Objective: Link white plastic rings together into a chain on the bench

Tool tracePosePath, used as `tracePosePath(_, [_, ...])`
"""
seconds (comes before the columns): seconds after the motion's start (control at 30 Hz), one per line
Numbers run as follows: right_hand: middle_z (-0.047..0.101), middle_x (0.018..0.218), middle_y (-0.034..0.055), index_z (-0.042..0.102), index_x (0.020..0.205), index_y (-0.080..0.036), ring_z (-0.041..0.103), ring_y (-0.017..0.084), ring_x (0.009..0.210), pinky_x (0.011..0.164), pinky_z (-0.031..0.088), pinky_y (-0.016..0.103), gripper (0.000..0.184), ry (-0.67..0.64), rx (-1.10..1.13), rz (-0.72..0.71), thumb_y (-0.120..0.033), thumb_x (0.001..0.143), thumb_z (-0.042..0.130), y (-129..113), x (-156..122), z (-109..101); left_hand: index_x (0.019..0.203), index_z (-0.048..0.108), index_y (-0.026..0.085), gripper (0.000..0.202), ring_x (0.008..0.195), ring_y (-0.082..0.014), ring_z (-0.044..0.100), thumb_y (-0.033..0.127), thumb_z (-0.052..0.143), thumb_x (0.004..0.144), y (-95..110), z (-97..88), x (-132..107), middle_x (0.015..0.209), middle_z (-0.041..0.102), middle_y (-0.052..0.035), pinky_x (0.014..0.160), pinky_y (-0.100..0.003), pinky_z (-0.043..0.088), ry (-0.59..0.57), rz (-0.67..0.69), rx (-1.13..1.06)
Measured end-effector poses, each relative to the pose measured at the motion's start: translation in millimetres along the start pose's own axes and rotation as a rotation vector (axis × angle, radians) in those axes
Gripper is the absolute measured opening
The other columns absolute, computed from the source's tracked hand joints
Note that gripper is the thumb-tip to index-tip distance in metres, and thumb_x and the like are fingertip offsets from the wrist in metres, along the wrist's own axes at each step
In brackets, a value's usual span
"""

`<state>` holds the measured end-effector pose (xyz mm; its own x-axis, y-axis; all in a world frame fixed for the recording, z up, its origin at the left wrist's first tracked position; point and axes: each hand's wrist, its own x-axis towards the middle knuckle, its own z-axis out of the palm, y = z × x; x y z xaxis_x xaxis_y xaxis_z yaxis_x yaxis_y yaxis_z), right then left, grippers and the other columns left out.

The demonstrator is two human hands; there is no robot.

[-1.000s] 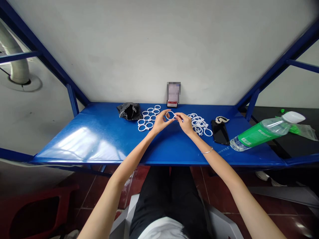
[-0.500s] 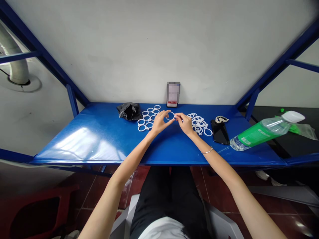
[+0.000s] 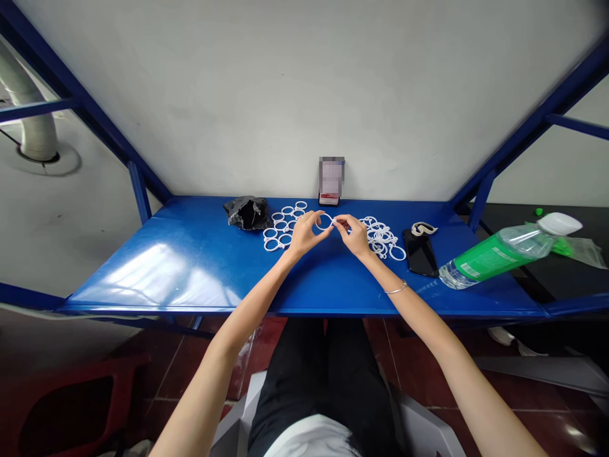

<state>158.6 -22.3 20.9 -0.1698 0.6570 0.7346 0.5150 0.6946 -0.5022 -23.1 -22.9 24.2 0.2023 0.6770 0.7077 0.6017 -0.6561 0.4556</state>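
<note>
Between both hands, just above the blue table (image 3: 257, 279), a white curtain ring (image 3: 325, 214) is held up. My left hand (image 3: 303, 236) grips its left side, thumb below and fingers above, closed around the rim. With a pinch of thumb and fingertips, my right hand (image 3: 353, 235) holds the small knob-like part on the ring's right side; the fingertips hide most of that part. Left of my left hand, several white rings (image 3: 270, 233) lie spread flat in rows. A looser heap of white rings (image 3: 380, 235) lies just right of my right hand and overlaps itself.
A crumpled black bag (image 3: 247, 212) lies open at the back left. One phone (image 3: 332, 181) leans against the wall; a dark phone (image 3: 420, 254) lies at right with a whitish band (image 3: 423, 228) at its top. A green-labelled bottle (image 3: 495, 257) stands near the right edge.
</note>
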Motion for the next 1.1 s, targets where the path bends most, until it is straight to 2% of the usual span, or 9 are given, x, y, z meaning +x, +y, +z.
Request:
tracePosePath(0.37, [0.069, 0.075, 0.0040, 0.061, 0.086, -0.022, 0.062, 0.018, 0.061, 0.059, 0.050, 0.031, 0.028, 0.009, -0.013, -0.037, -0.046, 0.097, 0.053, 0.7, -2.1, 2.2, 0.116, 0.057, 0.018, 0.034, 0.077, -0.0168, 0.061, 0.039, 0.061, 0.090, -3.6, 4.8, -2.7, 0.083, 0.062, -0.0027, 0.073, -0.029, 0.049, 0.001, 0.056, 0.024])
tracePosePath(0.7, [0.071, 0.079, 0.0055, 0.058, 0.082, -0.023, 0.066, 0.020, 0.069, 0.062, 0.051, 0.032, 0.026, -0.014, -0.035, -0.036, -0.042, 0.098, 0.050, 6.7, -4.0, 4.5, 0.118, 0.056, 0.017, 0.037, 0.079, -0.0166, 0.062, 0.032, 0.064, 0.086, -5.5, 8.9, -4.8, 0.085, 0.063, -0.0026, 0.075, -0.029, 0.049, -0.019, 0.027, 0.034])
tracePosePath(0.87, [0.072, 0.080, 0.0062, 0.057, 0.081, -0.023, 0.067, 0.021, 0.071, 0.064, 0.052, 0.033, 0.027, -0.022, -0.045, -0.020, -0.042, 0.098, 0.049, 8.1, -3.9, 4.8, 0.126, 0.049, 0.018, 0.045, 0.080, -0.0164, 0.063, 0.031, 0.064, 0.086, -2.6, 9.3, -5.6, 0.090, 0.065, -0.0029, 0.073, -0.028, 0.049, -0.040, -0.025, 0.035])
tracePosePath(1.1, [0.071, 0.079, 0.0059, 0.057, 0.080, -0.023, 0.067, 0.021, 0.071, 0.064, 0.051, 0.033, 0.026, -0.019, -0.051, -0.020, -0.041, 0.098, 0.050, 7.9, -3.8, 4.6, 0.101, 0.055, 0.020, 0.017, 0.080, -0.0152, 0.061, 0.032, 0.060, 0.090, 0.3, 8.6, -5.3, 0.094, 0.063, -0.0037, 0.071, -0.027, 0.048, -0.065, -0.012, 0.043])
